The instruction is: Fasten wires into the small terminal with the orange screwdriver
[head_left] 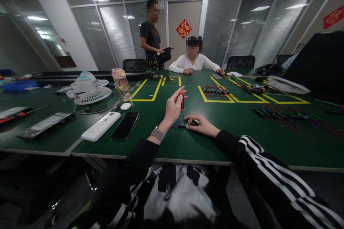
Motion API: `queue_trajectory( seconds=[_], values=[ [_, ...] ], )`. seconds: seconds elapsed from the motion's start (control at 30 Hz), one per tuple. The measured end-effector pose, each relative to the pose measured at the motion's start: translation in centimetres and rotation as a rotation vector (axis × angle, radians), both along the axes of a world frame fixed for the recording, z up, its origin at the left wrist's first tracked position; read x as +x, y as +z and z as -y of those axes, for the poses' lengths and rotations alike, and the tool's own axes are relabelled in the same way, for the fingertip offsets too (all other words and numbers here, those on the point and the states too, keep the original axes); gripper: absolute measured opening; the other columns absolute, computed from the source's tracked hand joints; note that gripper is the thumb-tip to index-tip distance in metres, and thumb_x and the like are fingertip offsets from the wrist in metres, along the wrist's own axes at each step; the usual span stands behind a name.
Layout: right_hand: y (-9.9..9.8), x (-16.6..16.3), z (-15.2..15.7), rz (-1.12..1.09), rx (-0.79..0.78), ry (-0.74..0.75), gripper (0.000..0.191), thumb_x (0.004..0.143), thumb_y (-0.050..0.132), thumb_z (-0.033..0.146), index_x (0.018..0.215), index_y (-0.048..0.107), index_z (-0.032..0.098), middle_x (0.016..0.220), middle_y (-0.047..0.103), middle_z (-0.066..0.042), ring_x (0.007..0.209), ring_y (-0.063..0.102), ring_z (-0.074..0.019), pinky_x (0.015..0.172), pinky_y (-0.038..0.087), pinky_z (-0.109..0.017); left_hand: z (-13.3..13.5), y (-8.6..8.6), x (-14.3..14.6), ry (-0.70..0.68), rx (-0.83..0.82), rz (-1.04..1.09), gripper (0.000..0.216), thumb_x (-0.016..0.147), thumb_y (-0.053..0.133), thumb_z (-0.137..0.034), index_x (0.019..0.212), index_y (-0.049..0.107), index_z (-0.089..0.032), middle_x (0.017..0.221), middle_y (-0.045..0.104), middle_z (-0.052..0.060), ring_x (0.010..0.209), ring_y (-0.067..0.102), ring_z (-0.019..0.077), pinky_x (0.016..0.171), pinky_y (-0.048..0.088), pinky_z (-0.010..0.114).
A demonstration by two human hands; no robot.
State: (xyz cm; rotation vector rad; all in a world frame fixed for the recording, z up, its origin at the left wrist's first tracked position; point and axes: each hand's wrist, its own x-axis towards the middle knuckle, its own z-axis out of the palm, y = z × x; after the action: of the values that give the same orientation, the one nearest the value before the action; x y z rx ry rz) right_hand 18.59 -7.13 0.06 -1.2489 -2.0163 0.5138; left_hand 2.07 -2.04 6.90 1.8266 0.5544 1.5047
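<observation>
My left hand (172, 108) is closed round the handle of an orange-and-black screwdriver (182, 103). The screwdriver stands nearly upright, its thin shaft pointing down at a small green circuit board (184, 125) on the table. Whether the tip touches the board is too small to tell. My right hand (203, 126) rests on the table with its fingers pinching the board's right side. Red and blue wires run off the board to the left. Beneath the right palm shows a dark object whose kind I cannot make out.
On the left are a black phone (125, 125), a white power bank (101, 126), a white case (125, 106), a bottle (122, 85) and a fan (90, 91). Wired boards (216, 92) lie inside yellow tape, with more wired boards (290, 114) at right. Across the table, one person sits; another stands.
</observation>
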Motion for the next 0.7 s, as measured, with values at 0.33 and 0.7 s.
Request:
queue_trajectory(
  seconds=[0.33,0.7],
  values=[
    [-0.43,0.13,-0.19,-0.016,0.0,-0.005,0.019,0.075,0.069,0.038,0.073,0.061,0.021,0.114,0.071,-0.009,0.111,0.064,-0.0287,0.112,0.021,-0.061,0.6,0.07,-0.27,0.192,0.167,-0.076,0.025,0.087,0.061,-0.028,0.111,0.067,-0.023,0.097,0.063,0.004,0.087,0.06,0.0146,0.081,0.049,0.027],
    [-0.46,0.17,-0.25,-0.02,-0.001,0.004,0.017,0.075,0.069,0.036,0.073,0.061,0.021,0.114,0.071,-0.01,0.112,0.063,-0.0289,0.11,0.025,-0.058,0.13,-0.23,-0.03,0.143,0.029,0.041,0.026,0.082,0.067,-0.024,0.107,0.066,-0.02,0.097,0.065,0.004,0.08,0.061,0.0121,0.074,0.051,0.023]
  ],
)
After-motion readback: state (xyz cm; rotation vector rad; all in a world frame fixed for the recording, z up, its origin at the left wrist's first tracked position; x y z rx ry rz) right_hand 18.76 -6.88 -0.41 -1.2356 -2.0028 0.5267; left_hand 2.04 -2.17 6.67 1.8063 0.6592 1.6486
